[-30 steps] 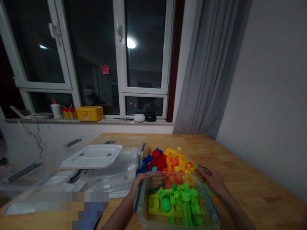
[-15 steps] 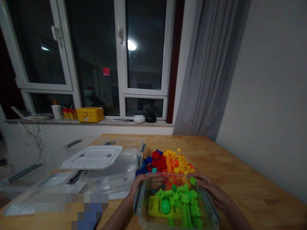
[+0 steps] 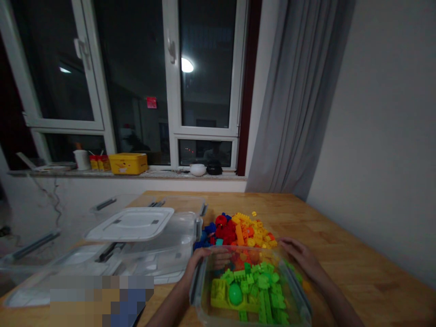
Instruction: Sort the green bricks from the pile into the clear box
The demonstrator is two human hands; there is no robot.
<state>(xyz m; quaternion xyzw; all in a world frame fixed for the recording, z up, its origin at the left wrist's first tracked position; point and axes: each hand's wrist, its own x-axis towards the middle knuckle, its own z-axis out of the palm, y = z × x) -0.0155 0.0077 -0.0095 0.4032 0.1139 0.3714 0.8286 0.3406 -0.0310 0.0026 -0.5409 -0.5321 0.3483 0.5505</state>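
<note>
A clear plastic box [image 3: 200,279] at the bottom centre holds several green toy bricks [image 3: 256,290]. My left hand [image 3: 200,259] grips the box's far left corner, fingers curled over the rim. My right hand [image 3: 299,256] lies on the wooden table [image 3: 340,254] just outside the box's far right corner, fingers loosely spread with nothing in them. Beyond the box is a heap of red, orange, yellow and blue bricks [image 3: 238,229].
Empty clear boxes and a white lid [image 3: 131,223] crowd the table's left half. A window sill [image 3: 102,171] behind carries a yellow tin [image 3: 128,163], a cup and two small bowls. A grey curtain [image 3: 296,100] and a wall close off the right.
My right hand reached over the box's far right corner with a green brick half a second ago, then drew back outside the rim. The left hand stayed put.
</note>
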